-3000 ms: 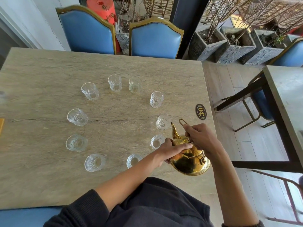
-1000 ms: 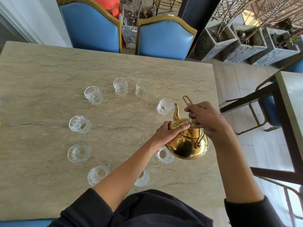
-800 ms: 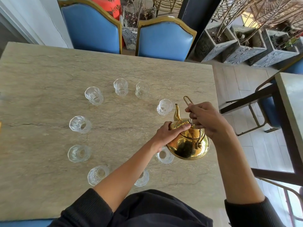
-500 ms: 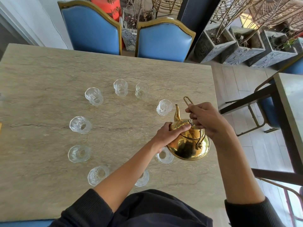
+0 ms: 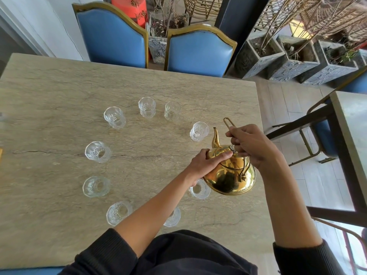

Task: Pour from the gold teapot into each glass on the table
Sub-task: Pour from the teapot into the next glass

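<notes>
The gold teapot (image 5: pixel 230 175) hangs above the right side of the stone table (image 5: pixel 49 92), its spout up and aimed at a clear cut glass (image 5: pixel 199 131). My right hand (image 5: pixel 252 143) grips its wire handle. My left hand (image 5: pixel 206 161) lies over the lid, fingers pressed on it. Several small clear glasses form a ring: three at the far side (image 5: pixel 115 117), (image 5: pixel 147 107), (image 5: pixel 172 110), two at the left (image 5: pixel 98 151), (image 5: pixel 96 186), and near ones (image 5: pixel 118 212), (image 5: pixel 172 218), (image 5: pixel 199 189). My left forearm partly covers the near ones.
Two blue chairs (image 5: pixel 111 36), (image 5: pixel 198 52) stand at the table's far edge. Stone planters (image 5: pixel 258 56) line the floor at the back right. A second table (image 5: pixel 353 120) with dark legs stands to the right, across a strip of wood floor.
Since three seconds ago the teapot has moved away from me along the right side of the ring. Over the last second it and both hands have barely shifted.
</notes>
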The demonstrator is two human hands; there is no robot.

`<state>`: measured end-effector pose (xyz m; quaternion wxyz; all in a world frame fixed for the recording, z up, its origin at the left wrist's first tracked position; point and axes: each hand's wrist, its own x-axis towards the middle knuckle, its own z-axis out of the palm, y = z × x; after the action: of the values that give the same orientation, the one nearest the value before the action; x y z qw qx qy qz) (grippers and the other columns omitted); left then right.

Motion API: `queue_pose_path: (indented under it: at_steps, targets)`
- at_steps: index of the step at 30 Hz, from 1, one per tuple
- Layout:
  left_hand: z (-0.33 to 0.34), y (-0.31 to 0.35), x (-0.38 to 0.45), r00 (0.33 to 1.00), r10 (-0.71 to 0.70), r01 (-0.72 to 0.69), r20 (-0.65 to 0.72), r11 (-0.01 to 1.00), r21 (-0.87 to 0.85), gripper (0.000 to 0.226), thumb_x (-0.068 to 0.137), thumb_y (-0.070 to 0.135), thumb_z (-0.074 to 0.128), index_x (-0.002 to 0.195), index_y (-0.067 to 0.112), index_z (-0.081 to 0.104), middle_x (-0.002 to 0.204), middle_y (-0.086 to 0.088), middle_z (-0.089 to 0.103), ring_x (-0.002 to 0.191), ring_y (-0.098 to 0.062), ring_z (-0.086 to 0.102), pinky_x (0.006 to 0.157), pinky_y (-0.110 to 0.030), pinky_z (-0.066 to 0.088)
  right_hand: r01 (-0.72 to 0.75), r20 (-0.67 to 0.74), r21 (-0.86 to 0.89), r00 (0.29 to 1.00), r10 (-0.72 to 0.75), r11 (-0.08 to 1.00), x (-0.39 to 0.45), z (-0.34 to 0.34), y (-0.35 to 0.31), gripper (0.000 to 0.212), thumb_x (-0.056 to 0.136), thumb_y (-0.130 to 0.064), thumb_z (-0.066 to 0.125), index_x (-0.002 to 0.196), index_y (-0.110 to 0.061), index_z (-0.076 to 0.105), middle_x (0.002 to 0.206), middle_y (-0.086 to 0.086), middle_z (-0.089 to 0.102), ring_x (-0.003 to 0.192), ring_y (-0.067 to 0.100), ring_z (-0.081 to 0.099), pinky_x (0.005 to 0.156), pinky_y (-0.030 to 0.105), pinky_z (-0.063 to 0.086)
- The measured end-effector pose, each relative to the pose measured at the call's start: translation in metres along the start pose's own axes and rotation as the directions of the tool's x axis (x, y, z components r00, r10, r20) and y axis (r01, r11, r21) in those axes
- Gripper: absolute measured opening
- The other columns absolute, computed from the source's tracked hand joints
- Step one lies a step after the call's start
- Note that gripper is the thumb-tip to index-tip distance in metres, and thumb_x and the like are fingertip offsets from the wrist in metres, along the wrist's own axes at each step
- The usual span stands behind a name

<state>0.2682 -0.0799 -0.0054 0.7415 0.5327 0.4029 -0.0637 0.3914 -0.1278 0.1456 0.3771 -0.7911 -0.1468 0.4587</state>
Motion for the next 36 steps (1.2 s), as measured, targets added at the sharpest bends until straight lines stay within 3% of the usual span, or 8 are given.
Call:
queue_pose_path:
  at_steps: [12, 17, 36]
  targets:
    - [0.0024, -0.0001, -0.0029, 1.000, 0.006, -0.006, -0.010, 1.000, -0.018, 0.106, 0.063, 0.090, 0.081, 0.142, 0.024, 0.058, 0.130, -0.001, 0.072, 0.119, -0.019, 0.073, 0.105, -0.042, 0.063, 0.013, -0.009, 0.004, 1.000, -0.013, 1.000, -0.0011, -0.0002, 0.0007, 0.029, 0.105, -0.021, 0.047, 0.090, -0.001, 0.062, 0.058, 0.000, 0.040, 0.039, 0.005, 0.031, 0.035, 0.018, 0.025]
    - [0.0032, -0.0001, -0.0040, 1.000, 0.010, -0.010, -0.014, 1.000, -0.028, 0.091, 0.077, 0.082, 0.084, 0.141, 0.023, 0.059, 0.130, -0.001, 0.072, 0.118, -0.018, 0.073, 0.101, -0.038, 0.064, 0.016, -0.013, 0.000, 1.000, -0.016, 1.000, -0.0024, -0.0003, -0.0004, 0.028, 0.105, -0.020, 0.048, 0.090, -0.001, 0.062, 0.058, 0.001, 0.039, 0.042, 0.007, 0.030, 0.035, 0.019, 0.024]
    - [0.0031, 0.0003, -0.0025, 1.000, 0.011, -0.011, -0.013, 1.000, -0.014, 0.099, 0.075, 0.085, 0.082, 0.148, 0.023, 0.054, 0.133, -0.002, 0.069, 0.121, -0.021, 0.071, 0.105, -0.041, 0.062, 0.025, -0.011, -0.036, 1.000, -0.025, 0.999, -0.0052, -0.0023, -0.0036, 0.027, 0.104, -0.020, 0.049, 0.093, 0.000, 0.064, 0.058, 0.000, 0.042, 0.043, 0.008, 0.032, 0.037, 0.020, 0.026]
